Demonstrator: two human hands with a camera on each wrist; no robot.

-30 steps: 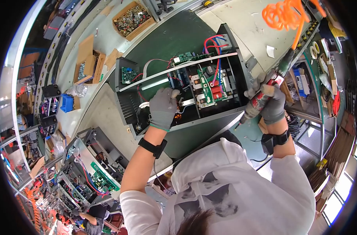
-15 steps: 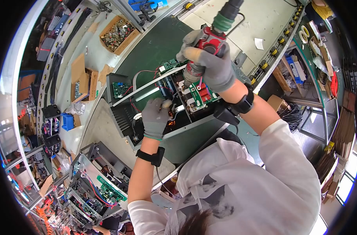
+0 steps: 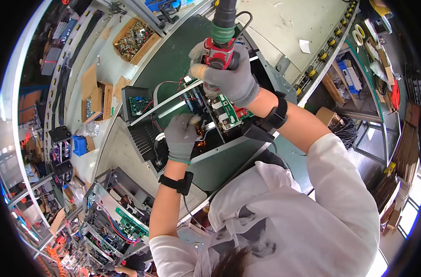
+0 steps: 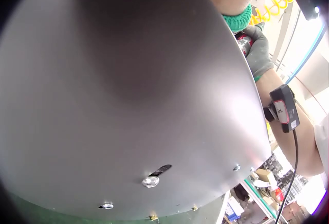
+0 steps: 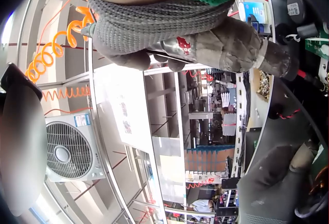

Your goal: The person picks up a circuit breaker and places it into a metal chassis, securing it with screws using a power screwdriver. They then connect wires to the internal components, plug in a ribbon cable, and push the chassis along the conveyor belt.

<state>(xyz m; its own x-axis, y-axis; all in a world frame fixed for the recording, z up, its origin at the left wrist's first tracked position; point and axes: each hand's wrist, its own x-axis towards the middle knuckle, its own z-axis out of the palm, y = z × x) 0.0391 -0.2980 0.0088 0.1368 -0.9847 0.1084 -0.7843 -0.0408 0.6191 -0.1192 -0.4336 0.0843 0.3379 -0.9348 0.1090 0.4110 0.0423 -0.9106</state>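
My gloved right hand [image 3: 242, 83] grips a red air screwdriver [image 3: 218, 54], held upright over the black metal chassis [image 3: 219, 151]. In the right wrist view the screwdriver's taped nose [image 5: 275, 58] points into the chassis. Below it lies a green circuit board [image 3: 230, 111] with red parts, partly covered by the right hand. My gloved left hand [image 3: 180, 135] reaches inside the left half, beside white and dark wires, its fingers bent. I cannot tell whether those fingers hold anything. The chassis's smooth grey outer wall [image 4: 128, 121] fills most of the left wrist view.
On the bench to the left stand a carton of small parts [image 3: 135, 41], an open cardboard box [image 3: 92, 97] and a blue bin [image 3: 79, 145]. A second opened chassis [image 3: 122, 198] sits at lower left. Rollers [image 3: 312, 71] line the bench's right edge. An orange coiled hose [image 5: 51, 54] hangs overhead.
My right hand swung the screwdriver from beside the chassis's right end to over its middle, turning it upright, then shifted slightly further left. The left hand stays inside the chassis.
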